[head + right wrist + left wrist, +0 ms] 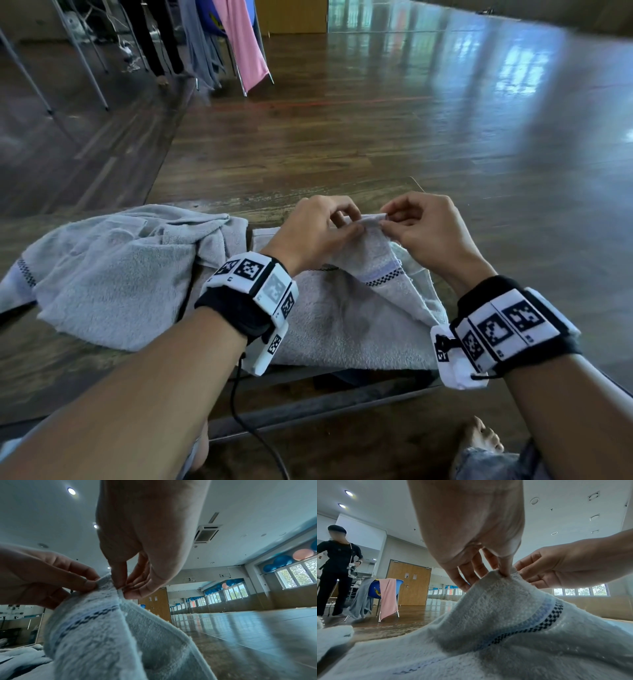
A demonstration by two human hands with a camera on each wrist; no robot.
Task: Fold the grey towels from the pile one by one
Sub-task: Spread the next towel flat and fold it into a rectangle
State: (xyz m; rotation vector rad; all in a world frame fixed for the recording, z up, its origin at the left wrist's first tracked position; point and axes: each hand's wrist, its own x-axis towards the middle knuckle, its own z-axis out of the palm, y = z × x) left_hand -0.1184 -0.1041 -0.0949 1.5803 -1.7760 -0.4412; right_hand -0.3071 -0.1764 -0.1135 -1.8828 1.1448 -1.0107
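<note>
A grey towel [346,318] with a checkered band lies on the wooden table [68,377], one end lifted into a peak. My left hand [320,229] pinches that raised end from the left, and my right hand [424,229] pinches it from the right, the two hands almost touching. In the left wrist view my left hand [504,572] pinches the towel [505,622] edge between thumb and finger; my right hand [556,568] holds it beside it. From the right wrist, my right hand [122,586] nips the towel [106,635] hem. A crumpled pile of grey towels [116,267] sits to the left.
The table's far edge [274,202] runs just beyond my hands, with wooden floor behind. A chair [239,37] draped with pink and grey cloths stands far back left. A person in black [335,568] stands near it. A black cable [253,435] hangs from my left wrist.
</note>
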